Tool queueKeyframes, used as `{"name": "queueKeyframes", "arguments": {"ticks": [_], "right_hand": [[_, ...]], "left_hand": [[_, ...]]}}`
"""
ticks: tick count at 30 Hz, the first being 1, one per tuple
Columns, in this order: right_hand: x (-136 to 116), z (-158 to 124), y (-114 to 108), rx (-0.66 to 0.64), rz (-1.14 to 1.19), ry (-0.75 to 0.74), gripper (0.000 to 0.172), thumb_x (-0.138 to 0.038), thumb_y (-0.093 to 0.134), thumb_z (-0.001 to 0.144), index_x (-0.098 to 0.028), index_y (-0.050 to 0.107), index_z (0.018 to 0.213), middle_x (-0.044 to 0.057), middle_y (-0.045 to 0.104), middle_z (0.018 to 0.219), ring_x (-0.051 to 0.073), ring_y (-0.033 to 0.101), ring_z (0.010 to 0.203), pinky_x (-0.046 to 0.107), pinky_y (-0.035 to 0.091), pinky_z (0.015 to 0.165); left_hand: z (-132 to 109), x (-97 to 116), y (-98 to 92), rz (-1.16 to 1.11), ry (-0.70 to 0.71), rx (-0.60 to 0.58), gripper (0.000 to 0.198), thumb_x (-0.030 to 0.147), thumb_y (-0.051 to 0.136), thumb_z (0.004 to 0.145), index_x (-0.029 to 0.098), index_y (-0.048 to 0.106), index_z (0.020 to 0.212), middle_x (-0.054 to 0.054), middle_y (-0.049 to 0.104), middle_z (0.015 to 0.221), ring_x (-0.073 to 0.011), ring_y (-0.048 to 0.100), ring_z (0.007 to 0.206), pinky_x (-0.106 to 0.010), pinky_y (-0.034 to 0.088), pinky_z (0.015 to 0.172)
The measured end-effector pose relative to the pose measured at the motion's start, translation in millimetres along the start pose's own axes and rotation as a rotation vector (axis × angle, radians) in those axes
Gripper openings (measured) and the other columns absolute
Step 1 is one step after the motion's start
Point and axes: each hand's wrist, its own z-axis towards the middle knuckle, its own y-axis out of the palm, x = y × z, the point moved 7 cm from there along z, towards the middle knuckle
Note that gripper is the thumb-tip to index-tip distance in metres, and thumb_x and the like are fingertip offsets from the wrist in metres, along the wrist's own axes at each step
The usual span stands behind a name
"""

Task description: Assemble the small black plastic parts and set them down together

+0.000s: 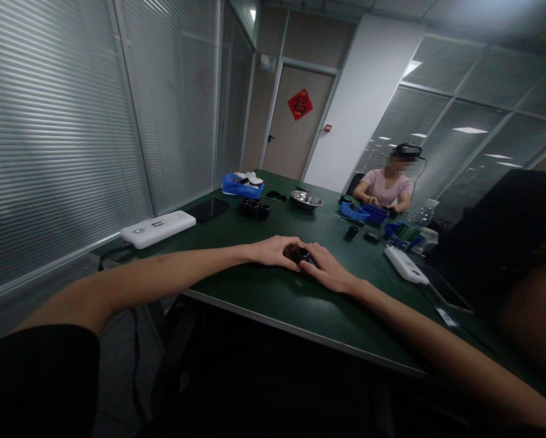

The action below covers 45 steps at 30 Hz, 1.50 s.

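Observation:
Both hands meet over the green table around a small, shiny black round piece (pixel 304 255). My left hand (pixel 275 250) is curled about its left side, with the thumb at the front. From the right, my right hand (pixel 327 267) closes on the same piece, its thumb along the near side. A darker, partly hidden part shows between the fingers of the left hand. Its exact kind is too small and dim to tell. Farther up the table is a cluster of similar black round pieces (pixel 254 208).
Beyond are a metal bowl (pixel 306 200), a filled blue basket (pixel 243 185) and a blue tray (pixel 353 212). A white power bank (pixel 158 229) and dark phone (pixel 209 210) lie left. Right are a plastic bottle (pixel 412 228) and another white device (pixel 406 265). A person (pixel 386 185) sits opposite.

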Motion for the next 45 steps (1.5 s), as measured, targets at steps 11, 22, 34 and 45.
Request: {"name": "queueKeyframes", "arguments": {"ticks": [11,22,34,45], "right_hand": [[-7.9,-1.4,-3.0,-0.017,0.03,-0.086,0.05,-0.047,0.024,0.109,-0.024,0.055,0.14,0.012,0.062,0.131,0.03,0.055,0.115,0.054,0.044,0.104],[-5.4,-0.3,-2.3,-0.031,0.026,-0.064,0.05,-0.039,0.034,0.105,-0.021,0.05,0.148,0.014,0.062,0.131,0.032,0.054,0.114,0.056,0.043,0.104],[-2.3,-1.1,-3.3,-0.003,0.036,0.034,0.065,-0.059,0.044,0.103,-0.026,0.036,0.159,0.014,0.062,0.133,0.032,0.056,0.115,0.054,0.045,0.103],[4.3,-2.6,-1.2,0.001,0.036,0.092,0.074,-0.061,0.044,0.103,-0.025,0.022,0.165,0.015,0.052,0.151,0.034,0.053,0.129,0.057,0.041,0.11]], "left_hand": [[-1.0,-6.0,-2.6,0.042,-0.109,0.033,0.056,0.057,0.082,0.072,0.019,0.055,0.103,-0.003,0.064,0.098,-0.0206,0.062,0.09,-0.03,0.044,0.074],[0.6,-12.7,-1.7,0.014,-0.124,0.045,0.06,0.055,0.084,0.07,0.017,0.058,0.108,-0.006,0.067,0.103,-0.0226,0.065,0.094,-0.032,0.047,0.079],[-1.2,-4.8,1.8,-0.13,-0.056,0.027,0.068,0.039,0.084,0.074,0.017,0.054,0.131,-0.01,0.069,0.112,-0.0216,0.066,0.098,-0.033,0.048,0.082],[1.1,0.3,2.8,-0.053,0.077,0.0,0.061,0.04,0.081,0.079,0.021,0.061,0.134,-0.008,0.067,0.127,-0.0246,0.064,0.112,-0.036,0.047,0.094]]}}
